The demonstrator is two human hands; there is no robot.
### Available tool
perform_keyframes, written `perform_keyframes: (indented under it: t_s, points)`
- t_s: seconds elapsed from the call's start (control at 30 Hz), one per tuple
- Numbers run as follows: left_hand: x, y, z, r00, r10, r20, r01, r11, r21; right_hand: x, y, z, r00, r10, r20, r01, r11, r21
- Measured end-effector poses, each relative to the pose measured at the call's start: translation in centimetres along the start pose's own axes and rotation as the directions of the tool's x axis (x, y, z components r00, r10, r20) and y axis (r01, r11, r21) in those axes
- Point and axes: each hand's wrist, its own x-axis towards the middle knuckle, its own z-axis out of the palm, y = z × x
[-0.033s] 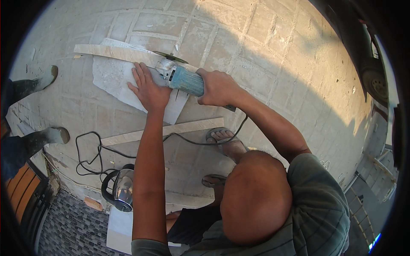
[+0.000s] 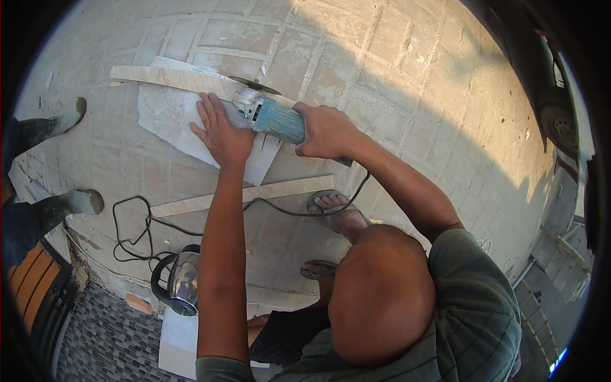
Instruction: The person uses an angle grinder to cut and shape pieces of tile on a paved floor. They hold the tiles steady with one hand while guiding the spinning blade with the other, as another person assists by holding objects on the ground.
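My right hand [image 2: 328,132] is wrapped round the rear body of a teal angle grinder [image 2: 280,122]. The grinder's thin cutting disc [image 2: 256,85] stands at the far edge of a long, narrow beige stone strip [image 2: 172,78]. Fingers stretched and partly spread, my left hand [image 2: 223,130] lies flat beside the grinder's head, with its fingertips at the strip's near edge. Under the strip and this hand is a pale, irregular slab [image 2: 167,114] on the paving. Whether the disc is spinning, I cannot tell.
A second stone strip [image 2: 184,204] lies nearer me. The black cord [image 2: 286,214] loops across the paving by my foot. A metal kettle [image 2: 184,280] stands near my left forearm. At left are another person's boots [image 2: 86,202] and a slatted bench [image 2: 35,280]; a vehicle wheel [image 2: 560,118] is far right.
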Motion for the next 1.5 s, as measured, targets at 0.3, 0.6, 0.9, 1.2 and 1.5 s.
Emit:
perform_keyframes:
  t_s: [0.3, 0.6, 0.9, 1.2, 1.5]
  points:
    - [0.2, 0.1, -0.1, 1.000, -0.010, 0.009, 0.010, 1.000, 0.020, -0.1, -0.1, -0.6, 1.000, 0.007, 0.019, -0.007, 1.000, -0.009]
    - [0.1, -0.1, -0.1, 0.999, -0.029, 0.036, 0.027, 0.999, 0.044, -0.5, 0.5, -0.2, 0.999, -0.042, -0.033, 0.042, 0.999, -0.006]
    - [0.2, 0.5, -0.6, 0.996, -0.062, 0.068, 0.059, 0.997, 0.048, -1.6, 0.8, -0.8, 0.999, 0.020, 0.035, -0.021, 1.000, 0.013]
    - [0.2, 0.1, -0.1, 0.998, -0.039, 0.040, 0.037, 0.998, 0.040, -1.7, 0.7, -0.2, 0.999, 0.002, -0.047, -0.001, 1.000, 0.015]
    - [0.2, 0.1, 0.1, 0.999, -0.029, 0.037, 0.027, 0.998, 0.053, -1.4, 0.4, -0.7, 0.999, 0.020, 0.031, -0.021, 1.000, 0.016]
